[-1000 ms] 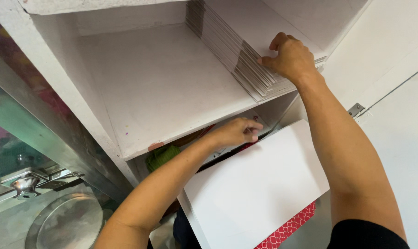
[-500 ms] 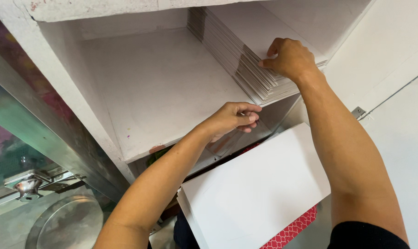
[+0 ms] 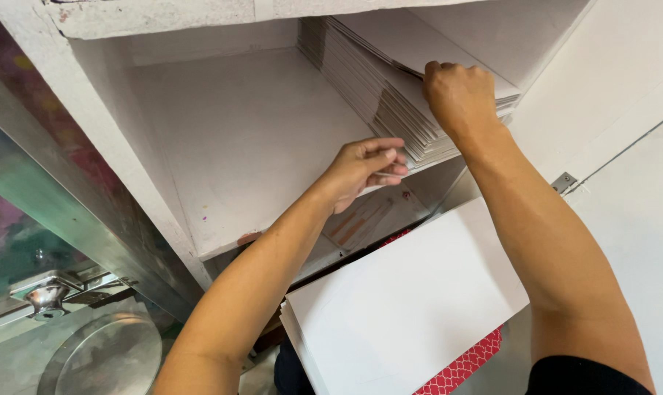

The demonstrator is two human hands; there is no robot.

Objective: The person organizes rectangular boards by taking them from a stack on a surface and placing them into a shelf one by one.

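A thick stack of white sheets lies on the right side of a white shelf. My right hand grips the top sheets at the stack's near edge, fingers curled under them. My left hand hovers at the shelf's front edge beside the stack's lower corner, fingers loosely bent and apart, holding nothing that I can see. Below the shelf, a smaller pile of white sheets rests on a red patterned surface.
The shelf's left half is bare white board. A lower compartment sits under it. A metal-framed glass panel with a latch and a round steel lid are at the lower left. A white door with a hinge is at right.
My left hand has risen from the lower compartment to the shelf's front edge, next to the stack. My right hand has stayed on the stack's top sheets.
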